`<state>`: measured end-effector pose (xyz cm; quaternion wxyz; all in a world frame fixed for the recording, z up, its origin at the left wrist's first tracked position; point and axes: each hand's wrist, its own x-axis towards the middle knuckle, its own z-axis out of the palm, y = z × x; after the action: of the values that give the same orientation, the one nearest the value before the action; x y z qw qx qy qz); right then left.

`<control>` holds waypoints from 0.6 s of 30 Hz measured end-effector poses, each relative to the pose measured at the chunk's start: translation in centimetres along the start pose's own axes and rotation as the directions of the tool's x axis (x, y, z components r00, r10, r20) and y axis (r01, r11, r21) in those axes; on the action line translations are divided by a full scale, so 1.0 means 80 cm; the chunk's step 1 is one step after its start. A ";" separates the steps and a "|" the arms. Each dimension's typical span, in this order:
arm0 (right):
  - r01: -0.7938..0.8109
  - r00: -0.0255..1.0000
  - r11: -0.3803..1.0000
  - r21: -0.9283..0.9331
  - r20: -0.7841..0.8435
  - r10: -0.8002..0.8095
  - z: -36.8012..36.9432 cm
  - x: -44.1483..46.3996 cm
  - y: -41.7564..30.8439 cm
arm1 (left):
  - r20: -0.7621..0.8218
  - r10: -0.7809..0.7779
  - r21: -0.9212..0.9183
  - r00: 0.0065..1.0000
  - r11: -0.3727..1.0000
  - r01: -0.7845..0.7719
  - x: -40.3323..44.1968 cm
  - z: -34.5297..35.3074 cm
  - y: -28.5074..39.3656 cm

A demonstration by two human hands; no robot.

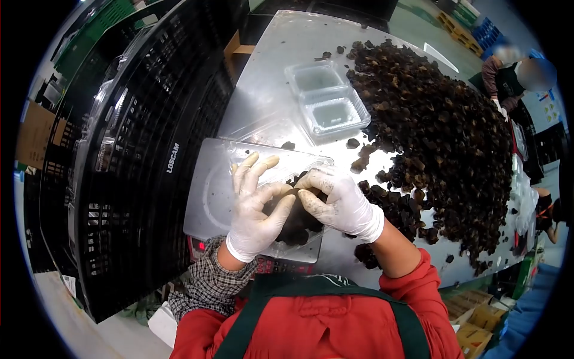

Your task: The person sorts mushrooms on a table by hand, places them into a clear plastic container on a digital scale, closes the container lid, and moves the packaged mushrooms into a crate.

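My left hand [256, 206], in a pale glove, pinches a dark wood ear mushroom [293, 193] between thumb and index finger, its other fingers stretched out. From the other side my gloved right hand [342, 200] grips the same piece with its fingertips. Directly below lie more dark wood ears [294, 232], in what looks like a clear plastic container partly hidden by my hands. Underneath is a weighing scale [206, 209] with a flat metal plate and a lit red display [202, 246].
A large heap of wood ears [442, 143] covers the right of the metal table [269, 78]. An open clear clamshell box [312, 127] stands beyond the scale. A tall black crate [149, 161] borders the left. A co-worker [508, 78] is at the far right.
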<state>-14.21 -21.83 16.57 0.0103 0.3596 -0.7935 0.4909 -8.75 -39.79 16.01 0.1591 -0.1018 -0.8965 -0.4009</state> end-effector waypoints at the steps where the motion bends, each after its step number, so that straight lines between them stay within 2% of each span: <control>1: -0.015 1.000 1.000 -0.017 0.001 0.015 0.001 0.000 0.000 | -0.008 0.003 -0.008 1.000 1.000 -0.003 0.000 0.000 0.000; 5: -0.125 0.992 0.992 -0.017 -0.022 0.125 -0.002 -0.008 -0.002 | -0.008 -0.040 -0.125 0.999 0.991 0.039 -0.001 0.005 -0.005; 6: -0.256 0.967 0.966 0.022 0.003 0.256 -0.008 -0.012 -0.004 | -0.006 -0.066 -0.148 0.998 0.987 0.064 -0.001 0.005 -0.006; 8: -0.268 0.959 0.963 0.035 -0.085 0.270 -0.020 -0.018 -0.001 | 0.004 -0.118 -0.193 0.993 0.974 0.116 -0.001 0.003 -0.012; 12: -0.346 0.926 0.929 0.132 -0.112 0.361 -0.038 -0.047 -0.002 | 0.040 -0.140 -0.243 0.989 0.959 0.145 -0.003 0.004 -0.014; 15: -0.419 0.892 0.906 0.053 -0.163 0.422 -0.058 -0.079 -0.006 | 0.101 -0.040 0.163 0.994 0.986 0.023 -0.003 0.007 -0.022; 16: -0.595 0.753 0.765 0.247 -0.162 0.638 -0.068 -0.088 -0.023 | 0.146 -0.054 0.122 0.988 0.992 0.036 -0.001 -0.001 -0.027; 18: -0.485 0.822 0.874 0.033 -0.325 0.468 -0.090 -0.134 -0.008 | 0.069 -0.023 0.069 0.997 0.997 0.019 0.003 -0.026 -0.039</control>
<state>-8.30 -10.32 16.83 0.0260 0.0645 -0.8575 0.5097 -9.49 -43.42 15.23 0.1267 -0.1009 -0.9156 -0.3680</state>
